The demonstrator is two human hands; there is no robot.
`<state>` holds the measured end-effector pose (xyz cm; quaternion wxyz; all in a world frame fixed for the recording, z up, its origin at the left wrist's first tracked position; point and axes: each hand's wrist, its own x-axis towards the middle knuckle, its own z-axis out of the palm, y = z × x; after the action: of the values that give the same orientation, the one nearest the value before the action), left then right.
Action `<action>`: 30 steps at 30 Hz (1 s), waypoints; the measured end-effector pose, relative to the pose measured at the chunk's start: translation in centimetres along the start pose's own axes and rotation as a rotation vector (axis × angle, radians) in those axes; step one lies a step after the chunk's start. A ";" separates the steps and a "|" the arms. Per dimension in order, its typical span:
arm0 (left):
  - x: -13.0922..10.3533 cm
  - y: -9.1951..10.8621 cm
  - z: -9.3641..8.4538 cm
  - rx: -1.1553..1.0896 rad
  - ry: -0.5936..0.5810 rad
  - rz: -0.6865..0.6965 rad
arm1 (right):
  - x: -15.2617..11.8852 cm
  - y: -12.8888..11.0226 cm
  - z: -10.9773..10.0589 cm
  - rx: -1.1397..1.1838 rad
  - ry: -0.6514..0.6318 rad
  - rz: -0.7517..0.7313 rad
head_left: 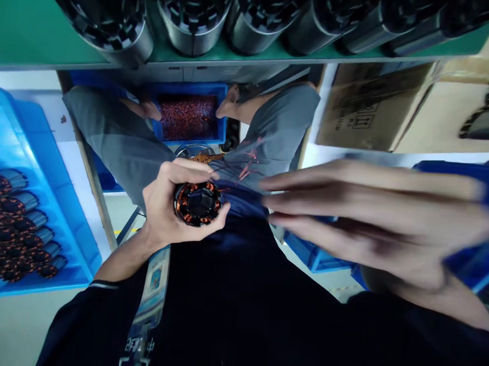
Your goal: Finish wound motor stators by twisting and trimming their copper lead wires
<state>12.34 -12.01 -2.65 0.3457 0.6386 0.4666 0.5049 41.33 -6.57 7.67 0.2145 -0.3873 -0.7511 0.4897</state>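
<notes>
Head view, looking down past the person's dark top toward the knees. The left hand (167, 209) is closed around a motor stator (197, 203), a short cylinder whose copper windings ring a dark core; it is held end-on to the camera, above the lap and clear of any surface. The right hand (373, 222) is open, its fingers (343, 180) stretched flat toward the stator but apart from it, and blurred. Beyond the stator a small blue bin (189, 114) of reddish-brown small parts sits between the grey-trousered knees, with a foot at each side of it. A green shelf (27, 29) runs across the top edge of the view and carries a row of metal cylindrical housings (113, 20), lying with their open ends toward the camera. At the left edge, a blue tray (36, 156) holds rows of wound stators (8, 230). At the upper right, just under the shelf, stands a cardboard box (371, 110). Further blue bins (314, 257) lie behind the right hand, partly hidden by it.
</notes>
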 end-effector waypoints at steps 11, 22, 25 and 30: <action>-0.3 -0.2 -1.6 0.193 -0.218 0.101 | 3.0 8.2 2.7 -0.108 -0.050 -0.007; 0.4 2.3 -1.2 0.383 -0.213 0.283 | 2.9 1.2 4.3 0.004 -0.361 0.108; 1.2 3.0 -1.4 0.226 -0.135 0.207 | 2.8 1.4 3.2 0.018 -0.326 0.015; 2.4 1.6 -1.3 -0.166 -0.187 -0.126 | 3.5 0.4 0.4 -0.021 -0.395 -0.121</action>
<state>11.64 -10.34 -0.14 0.4703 0.6217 0.4279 0.4574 39.07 -3.99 6.97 0.0882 -0.2400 -0.8056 0.5344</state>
